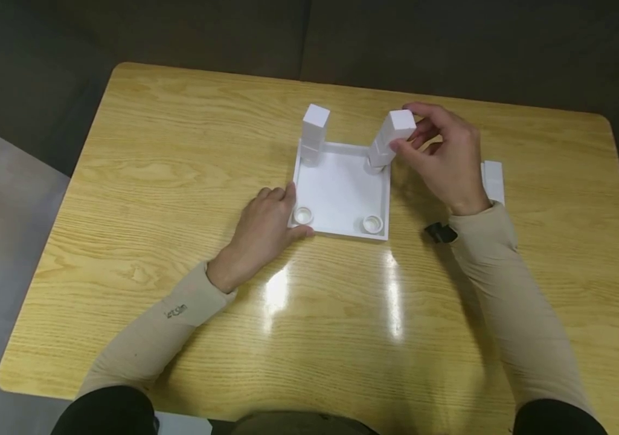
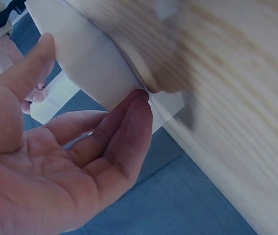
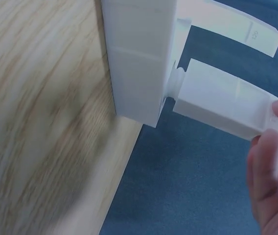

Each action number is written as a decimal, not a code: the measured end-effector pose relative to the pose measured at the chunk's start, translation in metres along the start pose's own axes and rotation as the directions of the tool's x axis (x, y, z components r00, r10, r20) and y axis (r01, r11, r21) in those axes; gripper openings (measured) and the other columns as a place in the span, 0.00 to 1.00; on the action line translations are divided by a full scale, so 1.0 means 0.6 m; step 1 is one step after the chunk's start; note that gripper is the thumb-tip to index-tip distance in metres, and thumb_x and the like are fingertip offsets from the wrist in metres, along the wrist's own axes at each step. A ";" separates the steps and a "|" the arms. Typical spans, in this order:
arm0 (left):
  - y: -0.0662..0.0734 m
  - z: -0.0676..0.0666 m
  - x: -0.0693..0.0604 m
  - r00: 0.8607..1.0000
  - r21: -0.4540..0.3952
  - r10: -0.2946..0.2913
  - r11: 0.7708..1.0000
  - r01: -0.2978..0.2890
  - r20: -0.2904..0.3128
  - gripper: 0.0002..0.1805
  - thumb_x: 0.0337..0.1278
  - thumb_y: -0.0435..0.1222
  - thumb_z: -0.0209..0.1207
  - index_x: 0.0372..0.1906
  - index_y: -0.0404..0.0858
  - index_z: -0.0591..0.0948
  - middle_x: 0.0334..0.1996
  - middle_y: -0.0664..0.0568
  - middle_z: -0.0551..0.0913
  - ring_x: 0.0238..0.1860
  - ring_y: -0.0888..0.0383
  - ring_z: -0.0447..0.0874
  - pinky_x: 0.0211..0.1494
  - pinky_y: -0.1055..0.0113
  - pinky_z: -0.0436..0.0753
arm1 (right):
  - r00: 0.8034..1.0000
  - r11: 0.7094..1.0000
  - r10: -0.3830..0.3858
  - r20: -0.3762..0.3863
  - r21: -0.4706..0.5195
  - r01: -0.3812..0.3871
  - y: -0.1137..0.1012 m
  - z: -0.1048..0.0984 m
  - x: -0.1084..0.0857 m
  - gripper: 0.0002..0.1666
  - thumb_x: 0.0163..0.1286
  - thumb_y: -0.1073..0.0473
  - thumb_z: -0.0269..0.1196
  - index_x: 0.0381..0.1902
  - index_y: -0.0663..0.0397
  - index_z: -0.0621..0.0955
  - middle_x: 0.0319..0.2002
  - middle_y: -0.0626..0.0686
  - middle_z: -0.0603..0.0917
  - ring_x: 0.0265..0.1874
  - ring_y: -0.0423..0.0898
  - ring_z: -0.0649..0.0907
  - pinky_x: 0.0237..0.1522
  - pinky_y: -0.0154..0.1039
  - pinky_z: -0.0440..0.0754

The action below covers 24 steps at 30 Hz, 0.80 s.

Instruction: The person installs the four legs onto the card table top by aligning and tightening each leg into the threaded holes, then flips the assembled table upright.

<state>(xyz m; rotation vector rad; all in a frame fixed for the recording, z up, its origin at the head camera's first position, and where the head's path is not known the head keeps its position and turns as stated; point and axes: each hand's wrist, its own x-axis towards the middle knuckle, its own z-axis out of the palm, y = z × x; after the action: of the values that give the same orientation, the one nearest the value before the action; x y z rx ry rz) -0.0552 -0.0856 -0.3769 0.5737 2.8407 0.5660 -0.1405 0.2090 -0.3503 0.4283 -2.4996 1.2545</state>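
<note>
1. Looking through the head view, we find a white square tray (image 1: 342,193) near the middle of the frame, lying on a wood-grain tabletop (image 1: 179,151). The left grip (image 1: 267,223) is clamped on the tray's lower-left corner, fingers along the left edge and thumb at the lower edge.
2. Above and right of centre in that view, we see the right grip (image 1: 447,154) pinching the upper part of the right post (image 1: 393,130) between thumb and fingertips; this white post rises at the tray's upper-right corner. A left post (image 1: 313,127) rises at the upper-left corner. The left cup (image 1: 302,215) and right cup (image 1: 372,224) sit at the lower corners. White blocks (image 1: 495,181) lie at the right, partly hidden by the wrist. Beige sleeves (image 1: 151,338) cover both forearms.
3. From the left wrist, we see the tray as a pale slab across the upper left, with thumb and curled fingers on it. The right grip shows small at the left, by the right post.
4. From the right wrist, we see the right post reaching from upper centre toward the right edge, thumb and fingers around its end. A far cup (image 3: 176,83) joins it to the tray; we cannot tell how snugly it fits. The left post crosses the upper right, its small marking seemingly "120".
</note>
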 end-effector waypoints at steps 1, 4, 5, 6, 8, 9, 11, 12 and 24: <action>0.000 0.000 0.000 1.000 0.000 0.002 1.000 -0.002 -0.001 0.52 0.62 0.51 0.76 0.75 0.17 0.69 0.57 0.29 0.86 0.54 0.38 0.85 0.59 0.51 0.86 | 1.000 1.000 -0.004 -0.005 0.008 0.004 0.000 0.001 -0.001 0.27 0.65 0.69 0.78 0.63 0.60 0.88 0.36 0.52 0.86 0.33 0.35 0.83 0.32 0.22 0.78; 0.000 0.000 0.000 1.000 -0.001 0.006 1.000 -0.006 -0.005 0.52 0.62 0.51 0.76 0.75 0.16 0.69 0.55 0.30 0.86 0.53 0.39 0.85 0.58 0.52 0.86 | 1.000 1.000 -0.020 -0.016 0.014 0.020 0.002 0.002 -0.001 0.26 0.66 0.71 0.76 0.63 0.61 0.88 0.38 0.47 0.85 0.34 0.37 0.82 0.32 0.25 0.77; -0.001 0.000 -0.001 1.000 -0.001 0.006 1.000 -0.006 -0.006 0.52 0.62 0.51 0.76 0.75 0.16 0.69 0.55 0.30 0.86 0.53 0.39 0.85 0.58 0.52 0.87 | 1.000 1.000 -0.023 -0.020 0.017 0.024 0.003 0.004 -0.001 0.26 0.66 0.71 0.75 0.63 0.61 0.88 0.39 0.44 0.85 0.35 0.38 0.82 0.32 0.26 0.77; -0.001 0.000 -0.001 1.000 -0.002 0.006 1.000 -0.006 -0.008 0.52 0.62 0.51 0.76 0.74 0.16 0.69 0.55 0.30 0.86 0.53 0.39 0.85 0.58 0.52 0.87 | 0.999 1.000 -0.024 -0.023 0.017 0.024 0.003 0.004 -0.001 0.26 0.66 0.71 0.75 0.62 0.62 0.88 0.40 0.42 0.84 0.35 0.38 0.81 0.32 0.27 0.77; -0.001 0.001 -0.001 1.000 -0.004 0.006 1.000 -0.006 -0.009 0.52 0.62 0.51 0.76 0.74 0.16 0.69 0.55 0.30 0.86 0.53 0.39 0.85 0.57 0.52 0.87 | 1.000 1.000 -0.015 -0.028 0.015 0.015 0.002 0.006 -0.002 0.25 0.65 0.70 0.75 0.61 0.64 0.87 0.42 0.39 0.82 0.36 0.39 0.81 0.34 0.29 0.77; -0.001 0.001 0.000 1.000 -0.004 0.006 1.000 -0.006 -0.009 0.52 0.62 0.51 0.76 0.75 0.16 0.69 0.55 0.30 0.86 0.53 0.39 0.85 0.58 0.52 0.86 | 1.000 1.000 -0.005 -0.030 0.016 0.005 0.001 0.007 -0.002 0.25 0.65 0.70 0.75 0.60 0.65 0.87 0.43 0.38 0.82 0.37 0.39 0.81 0.34 0.30 0.77; -0.001 0.001 -0.001 1.000 -0.005 0.004 1.000 -0.004 -0.007 0.52 0.62 0.51 0.76 0.75 0.16 0.69 0.56 0.29 0.86 0.53 0.39 0.85 0.58 0.52 0.86 | 0.999 1.000 0.018 -0.032 0.017 -0.018 0.000 0.008 -0.002 0.24 0.65 0.68 0.76 0.58 0.67 0.86 0.44 0.39 0.82 0.37 0.39 0.82 0.34 0.30 0.77; -0.001 0.001 0.000 1.000 -0.005 0.002 1.000 -0.002 -0.006 0.52 0.62 0.51 0.76 0.75 0.16 0.69 0.56 0.29 0.86 0.53 0.39 0.85 0.58 0.51 0.86 | 0.999 0.999 0.034 -0.031 0.019 -0.033 -0.001 0.008 -0.002 0.24 0.65 0.67 0.76 0.58 0.67 0.85 0.44 0.40 0.83 0.37 0.38 0.82 0.34 0.29 0.77; -0.002 0.000 -0.002 0.999 0.004 0.022 1.000 -0.021 -0.029 0.51 0.61 0.51 0.77 0.73 0.15 0.70 0.54 0.30 0.87 0.50 0.39 0.85 0.55 0.52 0.87 | 0.999 0.999 0.040 -0.024 -0.013 -0.041 -0.001 0.013 0.000 0.28 0.65 0.63 0.82 0.62 0.60 0.88 0.40 0.53 0.85 0.31 0.38 0.79 0.34 0.28 0.75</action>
<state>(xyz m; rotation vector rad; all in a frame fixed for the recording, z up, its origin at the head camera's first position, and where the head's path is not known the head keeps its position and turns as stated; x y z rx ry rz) -0.0546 -0.0870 -0.3774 0.6021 2.8669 0.5775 -0.1412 0.2024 -0.3541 0.3591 -2.5072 1.2497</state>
